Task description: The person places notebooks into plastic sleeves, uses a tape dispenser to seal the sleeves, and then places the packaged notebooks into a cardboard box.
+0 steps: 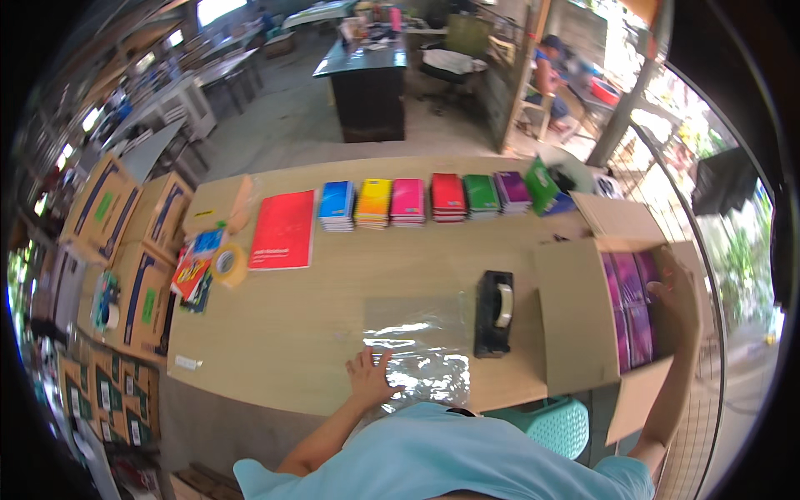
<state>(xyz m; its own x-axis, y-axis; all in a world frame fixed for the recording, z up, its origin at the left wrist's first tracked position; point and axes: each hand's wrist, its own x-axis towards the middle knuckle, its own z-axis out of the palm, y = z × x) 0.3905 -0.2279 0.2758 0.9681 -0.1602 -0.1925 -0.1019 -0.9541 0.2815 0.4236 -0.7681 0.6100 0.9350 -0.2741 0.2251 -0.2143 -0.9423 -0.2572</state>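
Note:
My left hand [371, 377] lies with spread fingers on the left edge of clear plastic bags [429, 367] at the table's near edge. Over at the right, my right hand [673, 279] reaches into an open cardboard box [575, 312], its thumb apart from the fingers and nothing visible in it. Beside that hand, inside the box, are purple packs in shiny wrap [637, 329]. A black tape dispenser [493, 315] with a pale roll stands between the bags and the box.
Small notebook stacks line the far edge: blue [337, 205], yellow [373, 202], pink [408, 202], red [447, 197], green [481, 196], purple [512, 192]. Left of them are a large red notebook [283, 231] and a tape roll [228, 264]. Cartons [137, 304] are stacked at left; a person [547, 79] sits beyond.

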